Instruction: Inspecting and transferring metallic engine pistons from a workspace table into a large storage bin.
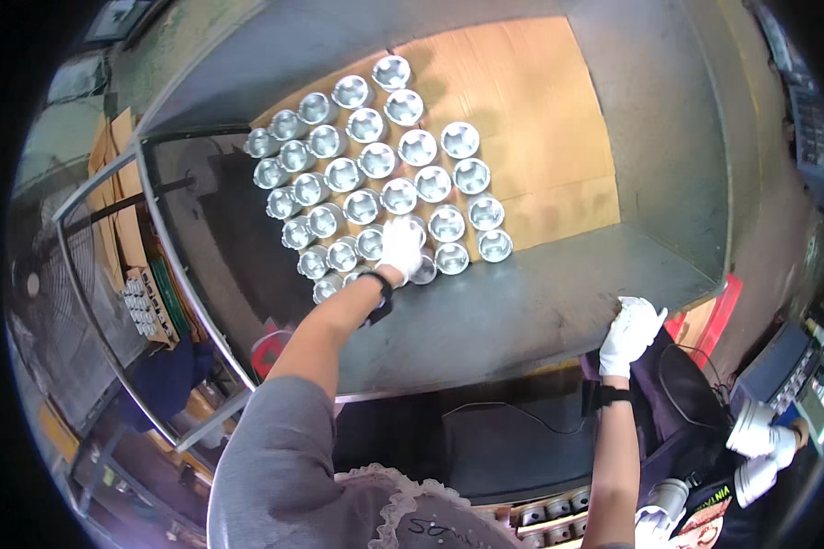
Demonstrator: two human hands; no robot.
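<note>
Rows of silver metal pistons stand hollow side up on a brown cardboard sheet inside a grey metal bin. My left hand, in a white glove, reaches in among the near rows. Its fingers are bunched at the rim of one piston, which the glove partly covers. Over the near right edge of the bin lies my right hand, also white-gloved, its fingers apart and nothing visible in them.
A metal tube frame stands at the bin's left. Below the near edge, a tray holds more pistons. Stacked white cups are at the lower right, by a red-edged box. A dark cable runs below the bin.
</note>
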